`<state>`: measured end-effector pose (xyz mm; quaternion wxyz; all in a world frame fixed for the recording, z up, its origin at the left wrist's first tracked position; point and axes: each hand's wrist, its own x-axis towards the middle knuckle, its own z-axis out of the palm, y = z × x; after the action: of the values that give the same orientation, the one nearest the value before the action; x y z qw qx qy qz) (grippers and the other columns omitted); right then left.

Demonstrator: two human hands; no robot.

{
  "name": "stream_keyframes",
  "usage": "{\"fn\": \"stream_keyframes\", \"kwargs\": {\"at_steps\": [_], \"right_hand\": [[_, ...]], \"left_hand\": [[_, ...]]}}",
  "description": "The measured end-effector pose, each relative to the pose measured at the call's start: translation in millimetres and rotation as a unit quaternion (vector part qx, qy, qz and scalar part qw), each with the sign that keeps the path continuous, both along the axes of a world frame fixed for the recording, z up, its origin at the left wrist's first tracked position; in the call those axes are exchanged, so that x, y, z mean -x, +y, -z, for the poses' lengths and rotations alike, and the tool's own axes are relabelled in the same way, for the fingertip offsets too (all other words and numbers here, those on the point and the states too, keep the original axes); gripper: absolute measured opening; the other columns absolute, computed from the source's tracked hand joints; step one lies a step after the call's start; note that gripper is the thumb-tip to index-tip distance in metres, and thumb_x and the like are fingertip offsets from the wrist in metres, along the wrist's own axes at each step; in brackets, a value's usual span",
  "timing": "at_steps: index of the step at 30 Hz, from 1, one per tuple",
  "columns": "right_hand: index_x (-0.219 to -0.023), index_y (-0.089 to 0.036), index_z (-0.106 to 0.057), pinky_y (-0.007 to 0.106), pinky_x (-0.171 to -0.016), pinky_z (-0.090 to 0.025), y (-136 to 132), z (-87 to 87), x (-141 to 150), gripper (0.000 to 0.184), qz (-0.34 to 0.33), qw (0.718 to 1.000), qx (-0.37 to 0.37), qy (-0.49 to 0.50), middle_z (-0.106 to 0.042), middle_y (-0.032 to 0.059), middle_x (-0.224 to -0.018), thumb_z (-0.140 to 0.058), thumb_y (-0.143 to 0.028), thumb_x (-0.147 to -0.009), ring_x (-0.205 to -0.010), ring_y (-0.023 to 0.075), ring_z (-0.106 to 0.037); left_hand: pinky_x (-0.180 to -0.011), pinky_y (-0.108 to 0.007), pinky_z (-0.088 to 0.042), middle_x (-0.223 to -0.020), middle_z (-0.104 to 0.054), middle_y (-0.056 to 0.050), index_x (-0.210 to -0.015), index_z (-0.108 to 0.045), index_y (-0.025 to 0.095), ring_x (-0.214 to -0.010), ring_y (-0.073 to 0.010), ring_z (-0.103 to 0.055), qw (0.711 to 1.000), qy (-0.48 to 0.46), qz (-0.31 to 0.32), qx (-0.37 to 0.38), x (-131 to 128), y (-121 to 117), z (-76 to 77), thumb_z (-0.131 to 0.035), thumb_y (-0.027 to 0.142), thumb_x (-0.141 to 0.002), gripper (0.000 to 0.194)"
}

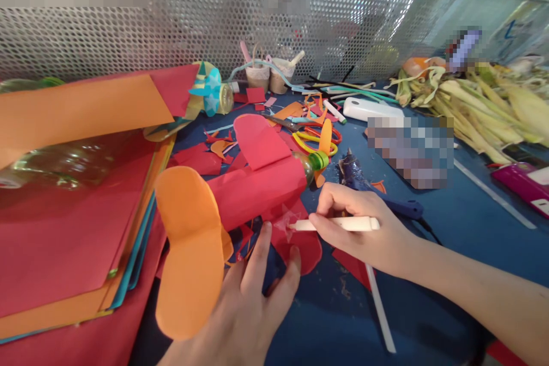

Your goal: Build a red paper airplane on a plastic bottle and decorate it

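Observation:
Between my hands lies a plastic bottle wrapped in red paper, its green cap toward the right. An orange paper piece with rounded ends stands at its left end, and a red paper wing sticks out behind. A pale star outline shows on the near red wing. My right hand is closed round a white marker, whose tip touches the star. My left hand has its fingers spread, with fingertips resting on or beside the near wing; it grips nothing.
Right of the bottle lies a blue glue gun; scissors rest among paper scraps behind. A stack of coloured paper fills the left. Glue sticks, a white case, corn husks and small pots stand around.

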<state>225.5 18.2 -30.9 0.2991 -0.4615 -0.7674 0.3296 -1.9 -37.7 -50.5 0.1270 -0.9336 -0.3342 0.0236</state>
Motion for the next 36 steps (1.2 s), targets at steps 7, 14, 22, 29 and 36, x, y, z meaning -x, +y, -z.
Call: {"fn": "stream_keyframes", "kwargs": {"at_steps": [7, 14, 22, 29, 36], "right_hand": [[-0.067, -0.020, -0.040, 0.014, -0.040, -0.026, -0.2, 1.2, 0.2, 0.023, 0.000, 1.000, -0.001, -0.005, -0.042, -0.0097, -0.050, -0.056, -0.018, -0.084, -0.042, 0.0039, -0.034], [-0.068, -0.020, -0.041, 0.014, -0.040, -0.027, -1.6, -0.1, -0.2, 0.023, -0.003, 1.000, -0.002, -0.003, -0.044, -0.0091, -0.052, -0.055, -0.020, -0.085, -0.043, 0.0038, -0.035], [-0.067, -0.020, -0.041, 0.014, -0.039, -0.027, 0.5, -0.7, 1.5, 0.023, 0.000, 1.000, 0.002, -0.005, -0.043, -0.0095, -0.050, -0.056, -0.019, -0.084, -0.041, 0.0034, -0.034], [-0.068, -0.019, -0.043, 0.014, -0.039, -0.027, -0.5, -1.2, 2.0, 0.021, 0.000, 1.000, 0.004, -0.004, -0.047, -0.0083, -0.052, -0.056, -0.021, -0.085, -0.042, 0.0035, -0.036], [-0.066, -0.020, -0.041, 0.014, -0.039, -0.025, -0.2, -0.8, 1.4, 0.023, -0.004, 1.000, -0.001, -0.007, -0.044, -0.0096, -0.051, -0.057, -0.019, -0.083, -0.041, 0.0030, -0.033]], "left_hand": [[-0.061, -0.036, -0.060, -0.129, -0.058, -0.022, -0.135, -0.047, 0.026, -0.078, -0.0241, -0.071, 1.000, -0.014, -0.009, -0.004, -5.4, 2.8, -3.7, -0.036, 0.006, -0.076, 0.063], [-0.063, -0.037, -0.060, -0.131, -0.056, -0.024, -0.138, -0.043, 0.027, -0.079, -0.0253, -0.072, 1.000, -0.010, -0.008, -0.014, -1.4, 0.0, 3.0, -0.037, 0.010, -0.079, 0.061], [-0.061, -0.034, -0.059, -0.129, -0.057, -0.024, -0.137, -0.046, 0.026, -0.076, -0.0246, -0.071, 1.000, -0.009, -0.002, -0.008, -3.7, 2.7, 1.4, -0.040, 0.010, -0.077, 0.062], [-0.058, -0.035, -0.059, -0.127, -0.059, -0.023, -0.135, -0.048, 0.027, -0.072, -0.0240, -0.071, 1.000, -0.010, -0.009, -0.013, -3.0, 1.2, 1.5, -0.040, 0.011, -0.077, 0.061], [-0.061, -0.033, -0.059, -0.130, -0.057, -0.023, -0.137, -0.046, 0.026, -0.076, -0.0239, -0.071, 1.000, -0.004, -0.013, 0.012, -5.1, 1.2, -2.5, -0.044, 0.013, -0.079, 0.059]]}}
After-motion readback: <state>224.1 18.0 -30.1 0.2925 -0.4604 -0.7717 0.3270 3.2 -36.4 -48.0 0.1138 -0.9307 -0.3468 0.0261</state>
